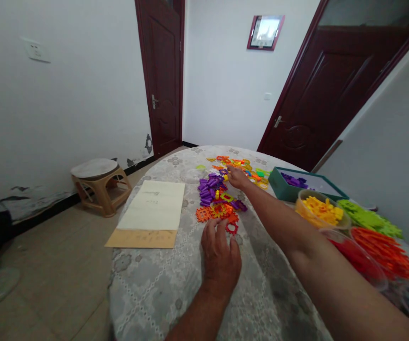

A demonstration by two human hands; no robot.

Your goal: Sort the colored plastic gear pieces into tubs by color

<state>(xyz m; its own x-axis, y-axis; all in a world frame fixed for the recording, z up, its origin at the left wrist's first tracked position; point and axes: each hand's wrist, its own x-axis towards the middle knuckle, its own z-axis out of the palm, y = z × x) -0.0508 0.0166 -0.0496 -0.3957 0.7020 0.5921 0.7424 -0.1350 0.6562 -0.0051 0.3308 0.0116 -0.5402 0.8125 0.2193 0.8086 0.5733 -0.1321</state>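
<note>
My left hand (220, 251) lies low over the tablecloth with its fingers apart and nothing visible in them. Its fingertips are at the near edge of an orange lattice building piece (204, 214) and beside a red ring-shaped piece (232, 228). Farther off, my right hand (238, 177) reaches into the pile, index finger stretched out and thumb apart from it; no held piece can be made out. Purple plastic pieces (208, 188) are heaped left of that hand. Mixed orange and yellow pieces (242, 163) lie beyond it, some hidden behind the hand and forearm.
Cream paper sheets (155, 203) lie on a brown envelope (140, 238) at the left. On the right stand a green box (279, 184) and tubs of yellow pieces (320, 210) and red pieces (357, 260). A stool (101, 184) stands left of the round table.
</note>
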